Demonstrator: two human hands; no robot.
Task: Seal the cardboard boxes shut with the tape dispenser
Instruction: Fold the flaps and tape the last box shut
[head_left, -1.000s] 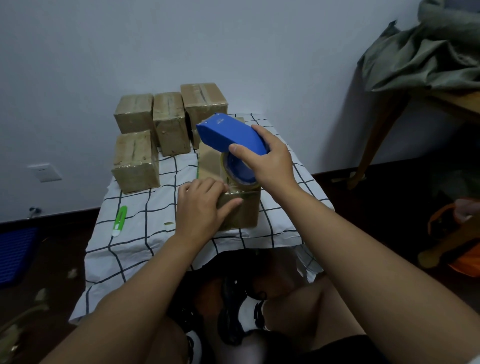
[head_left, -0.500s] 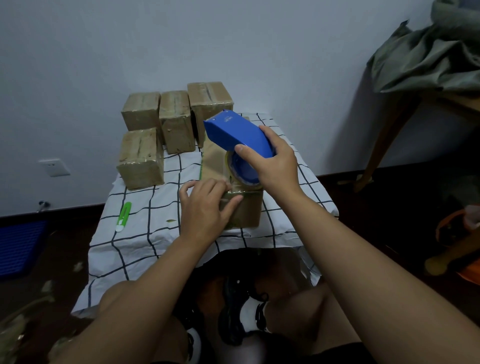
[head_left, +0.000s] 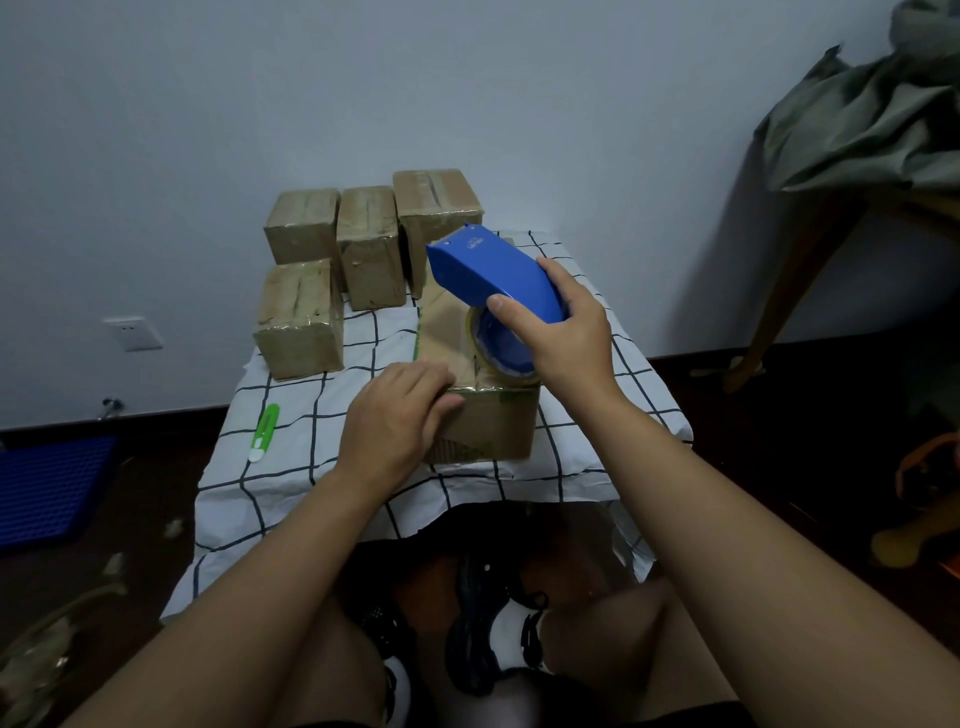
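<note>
Sealing in progress: a person seated at a small table works on one cardboard box, seen from the head camera.
Right hand (head_left: 563, 332): curled round the blue tape dispenser (head_left: 493, 273), thumb on its near side and fingers over the top, holding it tilted with the nose pointing up and away.
Tape dispenser: its lower end, carrying the tape roll (head_left: 498, 348), sits on the near part of the top of the box.
Left hand (head_left: 397, 423): laid over the near left corner of the box being sealed (head_left: 488, 426), fingers bent down over the front edge and thumb stretched along the top edge; it grips the corner.
Box being sealed: stands at the middle of the table (head_left: 291, 467), near the front edge, long side running away from the person; a shiny strip of tape lies along its top.
Stacked boxes: three taped boxes (head_left: 369, 244) stand in a row at the back of the table, touching one another; a fourth box (head_left: 298, 317) stands just in front of the leftmost.
Table cover: white cloth with a black grid, hanging over the edges.
Green cutter (head_left: 264, 432): lies on the cloth at the left, well apart from the hands.
Surroundings: wall socket (head_left: 132, 332) low on the wall at left; grey-green cloth (head_left: 862, 114) heaped on wooden furniture at right.
</note>
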